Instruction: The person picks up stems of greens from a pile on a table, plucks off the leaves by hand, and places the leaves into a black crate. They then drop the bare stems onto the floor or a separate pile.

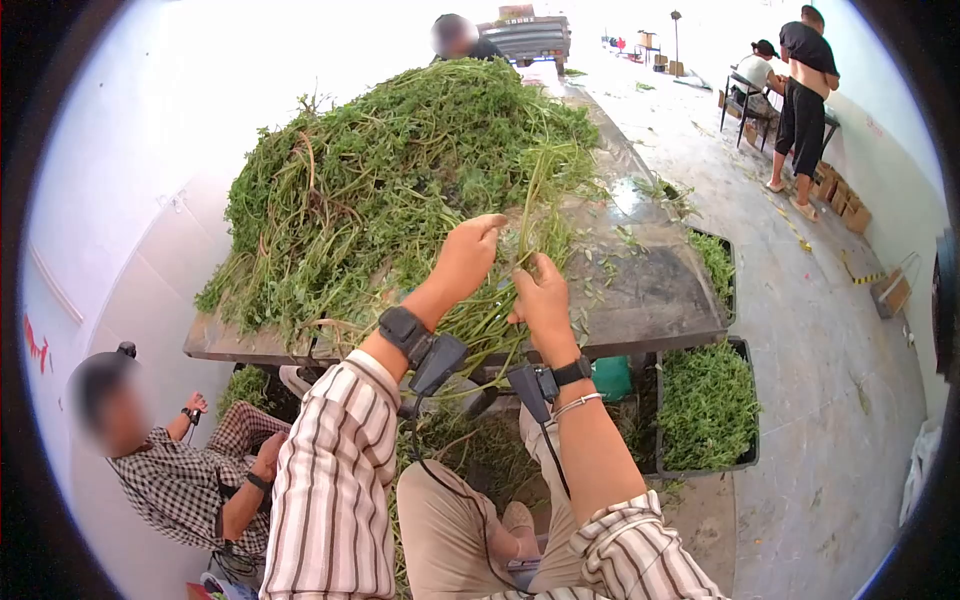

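A large heap of leafy green stems [390,170] covers much of the dark table [650,300] before me. My left hand [470,255] is over the heap's near right side, its fingers curled; what they hold, if anything, is hidden. Just to its right, my right hand [543,298] is closed around several thin green stems [533,200], which stand up past my fingers. More stems [485,325] hang over the table's near edge between my wrists. Both wrists wear black devices with cables.
Black crates of greens stand right of the table, one near [708,405] and one farther back [712,262]. A person in a checked shirt [185,480] sits at my left. Another person [455,38] is behind the heap. Two people [803,90] are at the far right, beside small boxes [843,200].
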Action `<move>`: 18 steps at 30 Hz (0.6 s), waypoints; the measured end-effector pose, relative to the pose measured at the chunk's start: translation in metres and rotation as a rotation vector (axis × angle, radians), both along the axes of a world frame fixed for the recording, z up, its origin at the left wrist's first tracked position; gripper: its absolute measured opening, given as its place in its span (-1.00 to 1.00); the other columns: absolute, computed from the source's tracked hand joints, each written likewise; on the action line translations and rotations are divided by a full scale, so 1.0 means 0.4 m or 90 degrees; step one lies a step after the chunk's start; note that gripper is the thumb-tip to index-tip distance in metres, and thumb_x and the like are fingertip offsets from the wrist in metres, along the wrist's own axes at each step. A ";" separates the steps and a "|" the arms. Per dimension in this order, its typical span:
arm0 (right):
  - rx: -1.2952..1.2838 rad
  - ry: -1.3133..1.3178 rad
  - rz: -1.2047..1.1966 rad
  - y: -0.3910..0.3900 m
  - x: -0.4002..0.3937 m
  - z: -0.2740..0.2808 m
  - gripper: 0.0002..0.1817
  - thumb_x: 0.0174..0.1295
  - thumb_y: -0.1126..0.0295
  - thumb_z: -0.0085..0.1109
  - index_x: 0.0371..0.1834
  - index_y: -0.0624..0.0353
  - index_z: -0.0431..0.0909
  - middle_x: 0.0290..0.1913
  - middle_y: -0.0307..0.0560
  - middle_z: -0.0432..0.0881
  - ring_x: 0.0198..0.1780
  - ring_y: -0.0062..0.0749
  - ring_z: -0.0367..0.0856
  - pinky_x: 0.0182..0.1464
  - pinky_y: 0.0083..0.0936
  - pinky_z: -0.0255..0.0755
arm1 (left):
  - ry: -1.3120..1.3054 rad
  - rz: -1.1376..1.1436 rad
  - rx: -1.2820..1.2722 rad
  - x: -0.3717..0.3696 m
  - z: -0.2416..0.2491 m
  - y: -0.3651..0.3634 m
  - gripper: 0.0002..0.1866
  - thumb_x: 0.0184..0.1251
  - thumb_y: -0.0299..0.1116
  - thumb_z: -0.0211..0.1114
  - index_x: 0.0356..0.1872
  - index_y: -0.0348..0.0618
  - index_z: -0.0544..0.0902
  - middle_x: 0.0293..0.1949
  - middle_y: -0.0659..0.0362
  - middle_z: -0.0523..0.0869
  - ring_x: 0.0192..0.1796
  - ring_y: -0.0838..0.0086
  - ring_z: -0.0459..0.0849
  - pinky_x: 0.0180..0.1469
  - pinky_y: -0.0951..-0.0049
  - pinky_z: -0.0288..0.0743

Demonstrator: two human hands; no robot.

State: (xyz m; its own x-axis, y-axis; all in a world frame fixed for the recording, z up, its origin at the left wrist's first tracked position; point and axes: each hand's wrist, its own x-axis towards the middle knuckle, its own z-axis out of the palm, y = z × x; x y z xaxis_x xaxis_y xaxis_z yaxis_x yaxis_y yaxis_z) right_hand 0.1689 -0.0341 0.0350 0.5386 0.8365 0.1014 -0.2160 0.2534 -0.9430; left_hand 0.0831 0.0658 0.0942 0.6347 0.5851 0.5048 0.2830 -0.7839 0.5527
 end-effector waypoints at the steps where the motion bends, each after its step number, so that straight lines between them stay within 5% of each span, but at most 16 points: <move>1: -0.004 -0.005 -0.010 0.001 -0.001 0.000 -0.62 0.23 0.43 0.02 0.09 0.33 0.36 -0.56 -0.27 0.37 -0.70 -0.66 0.31 -0.65 -0.60 0.38 | -0.035 -0.048 -0.054 0.012 0.006 -0.001 -0.70 0.35 -0.40 0.06 0.00 -0.36 0.56 -0.18 0.06 0.68 -0.14 0.36 0.62 -0.08 0.37 0.44; 4: 0.003 -0.010 0.025 -0.001 0.004 -0.002 -0.60 0.22 0.44 0.01 0.12 0.36 0.33 -0.55 -0.26 0.37 -0.67 -0.65 0.32 -0.64 -0.59 0.38 | 0.035 -0.040 -0.294 0.041 0.059 -0.051 -0.70 0.33 -0.32 0.13 -0.10 -0.38 0.61 -0.36 0.24 0.66 -0.29 0.59 0.55 -0.21 0.49 0.41; 8: 0.021 0.034 0.052 -0.020 0.006 0.013 -0.58 0.23 0.45 -0.01 0.15 0.39 0.29 -0.55 -0.27 0.37 -0.66 -0.65 0.31 -0.63 -0.59 0.38 | -0.054 -0.076 -0.200 0.055 0.013 -0.023 -0.70 0.32 -0.26 0.18 -0.19 -0.35 0.66 -0.50 0.33 0.57 -0.40 0.70 0.46 -0.33 0.55 0.35; 14: 0.163 0.090 -0.030 -0.041 0.015 0.061 -0.57 0.26 0.46 -0.04 0.18 0.39 0.31 -0.53 -0.19 0.45 -0.66 -0.64 0.36 -0.60 -0.61 0.41 | -0.097 0.012 -0.306 0.007 0.003 -0.059 -0.73 0.30 -0.28 0.22 -0.28 -0.35 0.66 -0.53 0.33 0.54 -0.43 0.71 0.47 -0.49 0.59 0.33; 18: 0.185 -0.039 -0.094 -0.039 0.006 0.080 -0.58 0.28 0.44 -0.01 0.19 0.38 0.31 -0.46 -0.19 0.51 -0.52 -0.65 0.48 -0.51 -0.68 0.44 | -0.175 -0.018 -0.228 0.006 -0.022 -0.082 -0.77 0.30 -0.35 0.21 -0.32 -0.36 0.65 -0.47 0.26 0.58 -0.46 0.67 0.48 -0.53 0.56 0.34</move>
